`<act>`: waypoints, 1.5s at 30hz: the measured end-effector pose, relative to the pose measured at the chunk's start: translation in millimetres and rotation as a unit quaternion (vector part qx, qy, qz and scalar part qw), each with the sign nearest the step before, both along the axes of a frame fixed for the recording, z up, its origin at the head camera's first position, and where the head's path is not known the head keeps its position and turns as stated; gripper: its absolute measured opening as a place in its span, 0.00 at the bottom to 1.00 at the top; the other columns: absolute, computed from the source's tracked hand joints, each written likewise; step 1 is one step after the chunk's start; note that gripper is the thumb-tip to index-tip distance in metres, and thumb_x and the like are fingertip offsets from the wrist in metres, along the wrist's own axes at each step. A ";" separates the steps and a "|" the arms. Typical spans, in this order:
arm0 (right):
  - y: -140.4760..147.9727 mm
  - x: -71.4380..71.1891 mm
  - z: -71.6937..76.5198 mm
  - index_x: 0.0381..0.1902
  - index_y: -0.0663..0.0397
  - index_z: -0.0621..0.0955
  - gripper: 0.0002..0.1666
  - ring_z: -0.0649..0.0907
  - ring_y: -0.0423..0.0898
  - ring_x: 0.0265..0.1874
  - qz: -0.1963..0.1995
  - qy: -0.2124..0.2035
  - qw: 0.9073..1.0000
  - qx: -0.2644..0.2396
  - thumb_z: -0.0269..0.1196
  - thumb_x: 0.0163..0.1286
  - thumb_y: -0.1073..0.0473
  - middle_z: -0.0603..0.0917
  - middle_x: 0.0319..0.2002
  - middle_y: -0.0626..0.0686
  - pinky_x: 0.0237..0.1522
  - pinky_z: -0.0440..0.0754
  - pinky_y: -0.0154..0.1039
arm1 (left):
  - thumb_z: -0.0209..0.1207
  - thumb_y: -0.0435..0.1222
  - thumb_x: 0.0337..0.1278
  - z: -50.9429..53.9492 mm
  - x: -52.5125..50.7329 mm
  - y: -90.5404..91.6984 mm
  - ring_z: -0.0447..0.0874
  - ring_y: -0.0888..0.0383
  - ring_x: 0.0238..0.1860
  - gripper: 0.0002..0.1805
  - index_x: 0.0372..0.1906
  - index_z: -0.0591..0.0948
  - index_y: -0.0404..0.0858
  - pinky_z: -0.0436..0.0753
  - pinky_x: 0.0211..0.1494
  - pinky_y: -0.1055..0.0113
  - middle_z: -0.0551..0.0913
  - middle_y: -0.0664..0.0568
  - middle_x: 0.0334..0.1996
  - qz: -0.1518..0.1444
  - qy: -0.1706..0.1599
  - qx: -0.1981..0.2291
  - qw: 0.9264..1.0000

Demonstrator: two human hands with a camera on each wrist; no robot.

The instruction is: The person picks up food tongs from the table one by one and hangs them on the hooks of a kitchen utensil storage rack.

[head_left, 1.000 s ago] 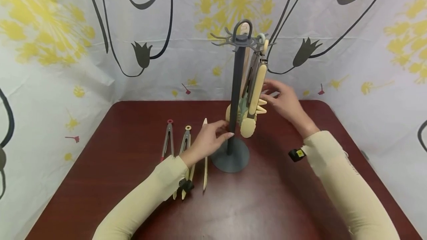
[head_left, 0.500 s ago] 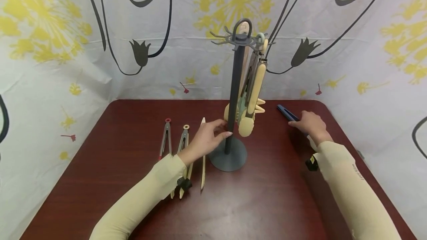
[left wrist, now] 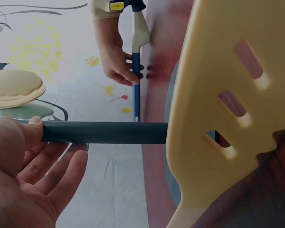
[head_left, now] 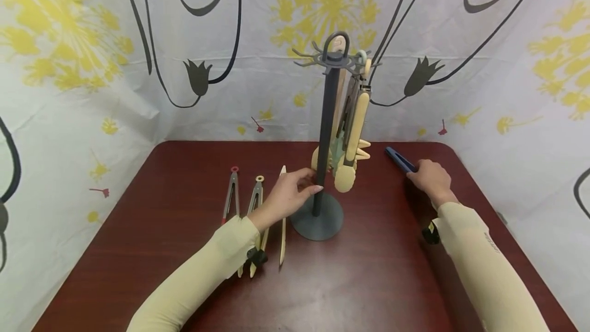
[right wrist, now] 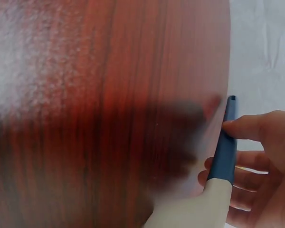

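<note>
My left hand (head_left: 290, 191) pinches the dark pole (left wrist: 104, 132) of an upright utensil stand between thumb and fingers, just above its round base (head_left: 318, 224). At the right of the table my right hand (head_left: 430, 178) holds the blue handle (right wrist: 223, 154) of a kitchen utensil with a cream head (right wrist: 192, 209); the head's full shape is hidden. Several utensils hang together from the stand's hooked top (head_left: 336, 58), among them cream-edged tongs (head_left: 357, 122) with a scalloped tip. A cream slotted piece (left wrist: 228, 95) fills the right of the left wrist view.
Red-ringed tongs (head_left: 232, 191) and cream-ringed tongs (head_left: 256, 196) lie left of the stand, partly under my left forearm. A narrow cream utensil (head_left: 283, 242) lies beside the base. The dark red table (head_left: 369, 275) ends at a patterned cloth (head_left: 230, 117) behind.
My right hand has left the hanging utensils, moved right and down, and taken hold of the blue handle. My left hand stays on the pole.
</note>
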State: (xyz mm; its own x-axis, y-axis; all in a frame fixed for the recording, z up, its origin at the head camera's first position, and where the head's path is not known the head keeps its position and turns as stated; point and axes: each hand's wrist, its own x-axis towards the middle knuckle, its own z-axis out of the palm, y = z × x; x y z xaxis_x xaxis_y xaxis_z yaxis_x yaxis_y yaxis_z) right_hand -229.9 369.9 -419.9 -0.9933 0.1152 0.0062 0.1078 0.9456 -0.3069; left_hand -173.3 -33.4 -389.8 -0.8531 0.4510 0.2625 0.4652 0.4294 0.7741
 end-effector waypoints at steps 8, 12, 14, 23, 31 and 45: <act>-19.5 16.8 23.8 0.61 0.65 0.77 0.31 0.83 0.53 0.26 0.008 0.069 0.995 -0.065 0.60 0.71 0.47 0.85 0.43 0.68 0.22 0.75 0.42 | 0.62 0.43 0.66 -1.6 1.2 -2.4 0.87 0.59 0.41 0.15 0.53 0.81 0.43 0.83 0.39 0.68 0.88 0.52 0.42 -0.003 0.012 -0.003 1.000; -34.9 25.2 39.3 0.63 0.60 0.77 0.33 0.83 0.46 0.23 0.017 0.119 0.987 -0.103 0.61 0.70 0.42 0.87 0.45 0.67 0.23 0.75 0.38 | 0.60 0.44 0.67 -1.6 0.9 -2.3 0.88 0.59 0.43 0.15 0.54 0.80 0.43 0.82 0.39 0.69 0.89 0.52 0.43 -0.010 0.019 -0.013 1.000; -44.2 29.7 47.8 0.61 0.57 0.78 0.32 0.82 0.42 0.22 0.018 0.149 0.981 -0.120 0.62 0.69 0.41 0.87 0.43 0.64 0.26 0.75 0.37 | 0.60 0.44 0.67 -1.7 0.6 -1.6 0.88 0.59 0.44 0.15 0.54 0.80 0.43 0.82 0.40 0.69 0.89 0.52 0.44 -0.013 0.021 -0.013 1.000; -93.5 54.9 89.2 0.45 0.46 0.82 0.15 0.78 0.32 0.16 0.010 0.277 0.938 -0.209 0.66 0.65 0.47 0.84 0.23 0.43 0.19 0.75 0.30 | 0.60 0.42 0.67 -4.6 -1.1 -0.3 0.89 0.60 0.43 0.14 0.54 0.82 0.44 0.85 0.42 0.68 0.89 0.52 0.45 -0.019 0.031 0.001 0.999; -126.2 81.3 118.6 0.45 0.54 0.79 0.10 0.79 0.36 0.15 0.062 0.353 0.877 -0.321 0.64 0.66 0.60 0.81 0.17 0.39 0.20 0.72 0.28 | 0.60 0.43 0.67 -2.5 -2.1 -1.4 0.88 0.61 0.42 0.14 0.54 0.83 0.45 0.84 0.41 0.69 0.89 0.54 0.46 -0.022 0.026 0.000 0.999; -185.8 134.6 172.5 0.40 0.61 0.79 0.07 0.75 0.34 0.12 0.195 0.401 0.851 -0.279 0.62 0.71 0.61 0.83 0.19 0.50 0.17 0.70 0.28 | 0.59 0.44 0.68 -3.4 -3.2 -1.8 0.87 0.62 0.40 0.16 0.55 0.83 0.42 0.82 0.38 0.69 0.89 0.54 0.45 -0.028 0.020 0.007 0.999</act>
State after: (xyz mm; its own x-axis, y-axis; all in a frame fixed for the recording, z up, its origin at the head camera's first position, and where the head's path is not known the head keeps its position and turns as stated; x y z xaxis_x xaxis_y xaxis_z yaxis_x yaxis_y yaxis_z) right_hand -95.3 184.1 -247.5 -0.6596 -0.0143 0.7515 -0.6353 0.5449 -0.5473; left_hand -176.5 -35.1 -393.2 -0.8154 0.4939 0.3022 0.5187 0.3912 0.7602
